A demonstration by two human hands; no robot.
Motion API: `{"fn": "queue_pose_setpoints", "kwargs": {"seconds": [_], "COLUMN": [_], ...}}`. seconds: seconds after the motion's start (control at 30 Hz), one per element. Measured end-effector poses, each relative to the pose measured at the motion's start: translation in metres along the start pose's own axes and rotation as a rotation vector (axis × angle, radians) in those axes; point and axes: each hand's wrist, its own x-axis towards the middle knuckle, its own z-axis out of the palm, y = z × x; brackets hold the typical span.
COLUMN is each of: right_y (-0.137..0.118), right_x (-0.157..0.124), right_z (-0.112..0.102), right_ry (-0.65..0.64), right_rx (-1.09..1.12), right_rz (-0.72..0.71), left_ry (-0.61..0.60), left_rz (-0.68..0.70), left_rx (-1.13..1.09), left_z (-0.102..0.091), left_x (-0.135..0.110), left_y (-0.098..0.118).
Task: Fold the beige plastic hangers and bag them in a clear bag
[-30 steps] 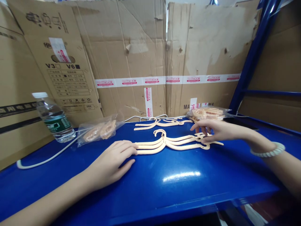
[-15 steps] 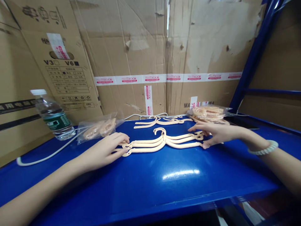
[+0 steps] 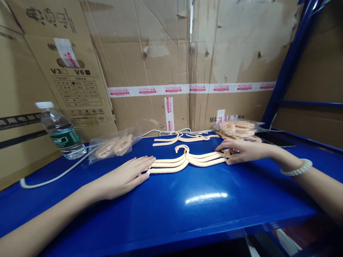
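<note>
Several cream-coloured folding clothes hangers [image 3: 171,166] lie side by side on the blue shelf, their hooks [image 3: 183,148] gathered at the middle. My left hand [image 3: 128,175] rests on their left end, fingers stretched out flat and the thumb along the near side. At the right end, my right hand [image 3: 238,150] closes round the arms, index finger on the far side and thumb on the near side. Both hands partly hide the hanger ends. Behind this group, more cream hangers [image 3: 184,138] lie on the shelf.
Clear bags of cream parts stand at left [image 3: 115,147] and right [image 3: 237,129]. A water bottle [image 3: 63,134] stands far left beside a white cable [image 3: 53,184]. A dark flat object [image 3: 278,140] lies behind my right wrist. Cardboard [image 3: 150,64] lines the back; a blue post [image 3: 286,60] rises right.
My left hand has slid rightward and flattened over the hangers' left end. My right thumb has moved inward to the left along the near hanger. The hangers themselves hardly moved.
</note>
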Motion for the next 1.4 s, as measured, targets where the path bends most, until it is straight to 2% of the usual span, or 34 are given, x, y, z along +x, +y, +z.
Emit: {"fn": "queue_pose_setpoints", "kwargs": {"seconds": [0.2, 0.37, 0.7, 0.97, 1.4], "right_y": [0.0, -0.004, -0.001, -0.001, 0.002], "right_x": [0.001, 0.004, 0.013, 0.014, 0.016], "right_z": [0.001, 0.003, 0.01, 0.011, 0.012], "right_ry": [0.016, 0.018, 0.107, 0.14, 0.161], "right_rx": [0.009, -0.009, -0.049, -0.055, -0.073], "right_rz": [0.006, 0.005, -0.024, -0.024, -0.01], "left_ry": [-0.065, -0.027, 0.025, 0.103, 0.125], "left_rz": [-0.048, -0.066, -0.093, -0.072, -0.099], "left_rx": [0.006, -0.009, -0.017, -0.025, -0.059], "left_z": [0.003, 0.003, 0.012, 0.014, 0.015], "left_x": [0.001, 0.002, 0.008, 0.009, 0.012], "left_y": [-0.002, -0.006, -0.019, -0.018, -0.017]}}
